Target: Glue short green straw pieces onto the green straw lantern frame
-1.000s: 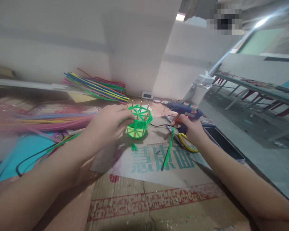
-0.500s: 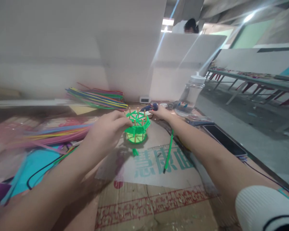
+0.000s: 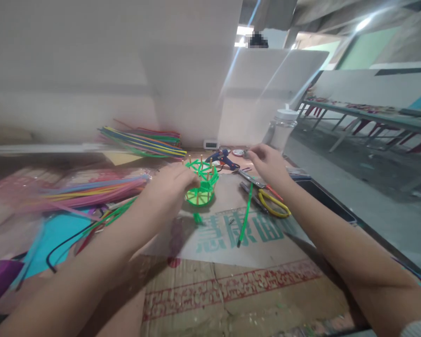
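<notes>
My left hand (image 3: 170, 180) grips the left side of a small green basket (image 3: 201, 185) woven from pipe cleaners around wooden sticks, held just above a cardboard sheet (image 3: 231, 262). My right hand (image 3: 268, 164) hovers empty with fingers loosely curled, to the right of a blue glue gun (image 3: 223, 159) that lies on the table behind the basket. A loose green pipe cleaner (image 3: 244, 220) lies on the cardboard below my right hand.
Yellow-handled pliers (image 3: 273, 206) and scissors (image 3: 254, 180) lie under my right wrist. Bundles of coloured pipe cleaners (image 3: 143, 140) lie at the back and left. A clear bottle (image 3: 282, 128) stands at the back right, a phone (image 3: 323, 201) near the table's right edge.
My right hand set the glue gun down behind the basket and drew back to the right, empty. My left hand kept hold of the basket.
</notes>
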Available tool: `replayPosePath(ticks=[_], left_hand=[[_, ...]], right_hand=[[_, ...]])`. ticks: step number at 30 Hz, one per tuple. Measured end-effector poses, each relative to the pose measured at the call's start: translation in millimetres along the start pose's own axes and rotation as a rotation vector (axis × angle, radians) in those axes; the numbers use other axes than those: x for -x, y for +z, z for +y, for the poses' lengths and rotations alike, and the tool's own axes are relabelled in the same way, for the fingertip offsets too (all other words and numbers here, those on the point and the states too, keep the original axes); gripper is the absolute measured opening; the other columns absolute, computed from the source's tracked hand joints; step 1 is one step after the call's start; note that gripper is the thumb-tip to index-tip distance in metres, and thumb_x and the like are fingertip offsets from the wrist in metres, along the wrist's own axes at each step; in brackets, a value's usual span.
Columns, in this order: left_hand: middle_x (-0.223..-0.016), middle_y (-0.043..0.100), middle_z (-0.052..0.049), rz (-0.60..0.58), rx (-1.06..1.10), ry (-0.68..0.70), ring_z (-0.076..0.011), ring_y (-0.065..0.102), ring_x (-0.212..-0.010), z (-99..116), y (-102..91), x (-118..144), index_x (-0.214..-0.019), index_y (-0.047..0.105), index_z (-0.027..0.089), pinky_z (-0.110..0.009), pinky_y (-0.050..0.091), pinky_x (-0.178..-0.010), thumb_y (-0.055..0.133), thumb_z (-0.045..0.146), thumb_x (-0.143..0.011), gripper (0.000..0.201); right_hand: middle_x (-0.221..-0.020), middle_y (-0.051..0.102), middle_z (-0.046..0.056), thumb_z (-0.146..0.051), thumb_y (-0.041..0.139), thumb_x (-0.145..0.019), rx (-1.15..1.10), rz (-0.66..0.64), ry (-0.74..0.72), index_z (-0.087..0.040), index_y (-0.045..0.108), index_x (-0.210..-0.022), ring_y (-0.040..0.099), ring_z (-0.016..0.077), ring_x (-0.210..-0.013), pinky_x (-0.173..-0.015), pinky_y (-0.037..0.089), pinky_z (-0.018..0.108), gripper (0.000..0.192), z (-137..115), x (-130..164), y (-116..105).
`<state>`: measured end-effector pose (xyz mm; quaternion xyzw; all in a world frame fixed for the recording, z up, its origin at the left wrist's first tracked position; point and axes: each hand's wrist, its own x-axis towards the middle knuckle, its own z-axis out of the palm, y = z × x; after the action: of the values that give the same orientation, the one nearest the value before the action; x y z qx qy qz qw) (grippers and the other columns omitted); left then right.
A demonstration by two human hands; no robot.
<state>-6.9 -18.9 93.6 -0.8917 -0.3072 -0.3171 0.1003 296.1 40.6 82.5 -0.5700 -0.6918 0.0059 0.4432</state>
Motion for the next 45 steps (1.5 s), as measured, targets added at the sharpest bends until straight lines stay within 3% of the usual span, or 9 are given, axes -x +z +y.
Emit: replayPosePath(ticks=[3,5,8,14,19,24,30,45], left_hand=[[-0.084,0.064,-0.002,-0.026,0.007,0.056,-0.019,0.058,-0.08,6.4,2.5,-4.8,-0.089,0.059,0.019,-0.031,0.042,-0.073,0.05,0.007,-0.096,0.016],[-0.087,0.065,-0.003,-0.035,0.004,0.076,-0.0192,0.058,-0.082,11.4,2.9,-10.0,-0.092,0.059,0.019,-0.031,0.041,-0.073,0.049,0.007,-0.096,0.016],[-0.09,0.064,-0.004,-0.069,-0.012,0.105,-0.0199,0.057,-0.083,18.7,3.4,-19.1,-0.093,0.059,0.019,-0.032,0.04,-0.073,0.048,0.008,-0.097,0.016],[-0.095,0.066,-0.004,-0.034,0.041,0.104,-0.0193,0.06,-0.089,25.9,7.1,-29.3,-0.098,0.062,0.02,-0.032,0.045,-0.079,0.05,0.014,-0.099,0.013],[-0.102,0.067,-0.009,0.085,-0.081,-0.065,-0.0235,0.061,-0.096,18.3,-2.0,-28.5,-0.105,0.069,0.017,-0.038,0.05,-0.085,0.055,0.019,-0.097,0.017],[-0.128,0.063,-0.015,0.01,-0.175,-0.128,-0.0334,0.055,-0.121,7.9,-2.3,-20.9,-0.1,0.075,0.019,-0.053,0.045,-0.102,0.058,0.027,-0.095,0.02],[-0.146,0.054,-0.017,-0.102,-0.205,-0.093,-0.0378,0.043,-0.14,6.6,17.0,-17.3,-0.103,0.077,0.016,-0.058,0.039,-0.112,0.055,0.025,-0.096,0.026],[-0.143,0.058,-0.019,-0.093,-0.149,-0.09,-0.0392,0.044,-0.14,2.5,26.7,-18.3,-0.093,0.078,0.014,-0.06,0.039,-0.111,0.055,0.022,-0.094,0.024]], right_hand=[[-0.067,0.068,0.002,-0.037,0.058,-0.093,-0.189,-0.252,-0.111,-0.017,0.069,-0.08,0.059,0.015,-0.063,-0.062,0.043,0.026,0.026,-42.2,28.5,-12.3],[-0.067,0.067,0.002,-0.036,0.057,-0.094,-0.259,-0.39,-0.189,-0.017,0.069,-0.078,0.056,0.013,-0.061,-0.06,0.042,0.025,0.027,-63.2,41.7,-12.1],[-0.07,0.066,0.001,-0.032,0.059,-0.092,-0.336,-0.462,-0.238,-0.018,0.069,-0.079,0.055,0.0122,-0.063,-0.06,0.041,0.026,0.022,-77.5,51.5,-7.8],[-0.07,0.068,0.001,-0.032,0.062,-0.089,-0.56,-0.542,0.0,-0.018,0.065,-0.079,0.06,0.0126,-0.062,-0.06,0.047,0.026,0.017,-72.3,60.5,-1.0],[-0.074,0.073,0.003,-0.042,0.066,-0.087,-0.807,-0.51,0.22,-0.018,0.062,-0.08,0.063,0.0128,-0.06,-0.062,0.052,0.028,0.025,-59.4,70.7,15.3],[-0.07,0.073,0.003,-0.051,0.071,-0.082,-0.913,-0.454,0.377,-0.019,0.061,-0.078,0.062,0.012,-0.056,-0.06,0.052,0.028,0.034,-52.8,79.8,36.4],[-0.066,0.071,0.001,-0.054,0.07,-0.082,-0.881,-0.456,0.373,-0.019,0.061,-0.075,0.062,0.0123,-0.056,-0.059,0.053,0.027,0.037,-54.4,86.8,51.4],[-0.064,0.069,0.0,-0.053,0.072,-0.08,-0.952,-0.484,0.439,-0.019,0.062,-0.074,0.061,0.0103,-0.053,-0.057,0.051,0.024,0.036,-59.5,87.9,61.3]])
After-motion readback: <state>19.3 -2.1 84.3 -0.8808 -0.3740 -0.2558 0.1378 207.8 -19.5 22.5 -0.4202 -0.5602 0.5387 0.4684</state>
